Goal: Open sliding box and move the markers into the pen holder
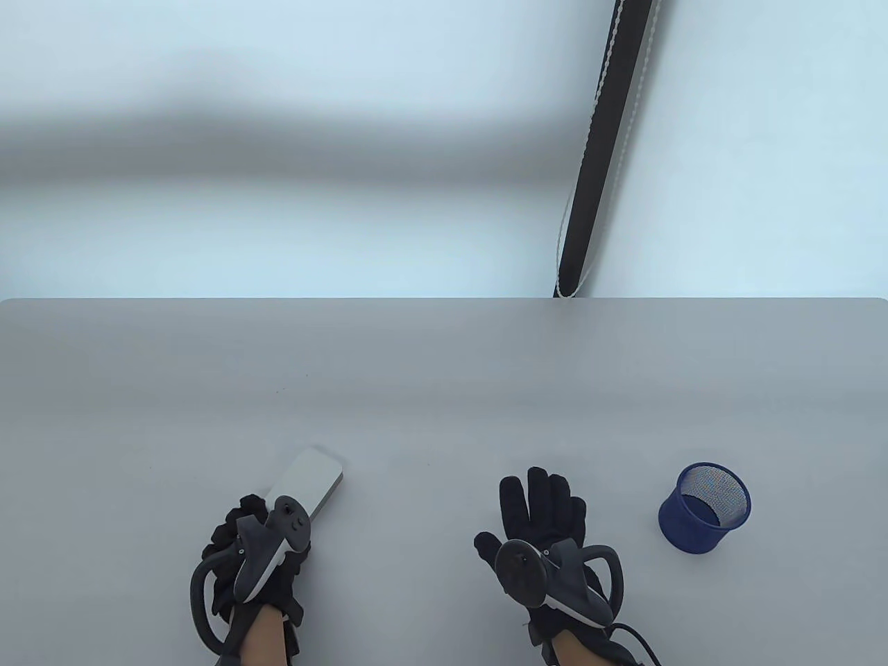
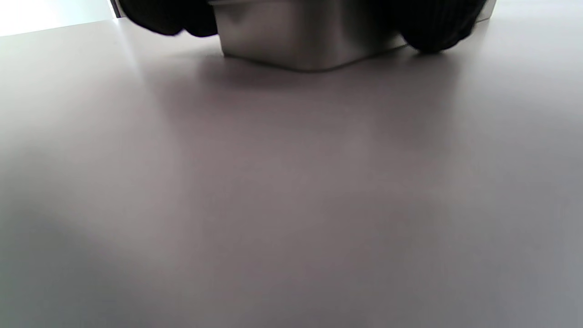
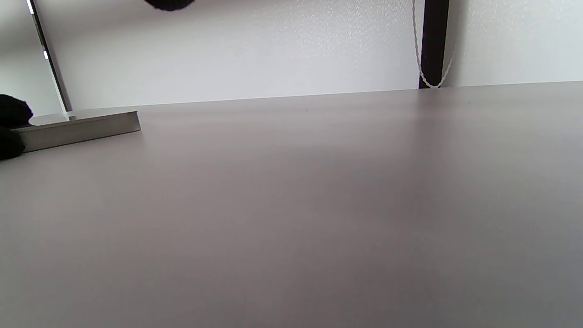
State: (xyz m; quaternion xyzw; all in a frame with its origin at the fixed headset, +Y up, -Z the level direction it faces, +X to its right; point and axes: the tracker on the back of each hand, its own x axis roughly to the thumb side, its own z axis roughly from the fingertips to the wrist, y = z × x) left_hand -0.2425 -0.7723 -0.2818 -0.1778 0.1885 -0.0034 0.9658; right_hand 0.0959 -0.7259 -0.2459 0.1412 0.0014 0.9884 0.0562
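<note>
We see a wide, pale grey bench running the full width of the table view, backed by a white wall. A black vertical pole with a white twisted cord rises behind the far edge of the bench, well apart from everything on it.

Near the front on our right stands a blue wire-mesh pen holder, upright, mouth open to the camera; what it holds, if anything, we cannot make out.

Between it and the box, our right hand lies with fingers straight and spread over the bench surface, holding nothing, just beside the pen holder but apart from it.

At front left lies the flat, white rounded-corner sliding box, resting on the bench and angled away toward the right. It looks closed, and no markers show. Our left hand grips its near end; in the left wrist view the black gloved fingers curl round both sides of the box.
</note>
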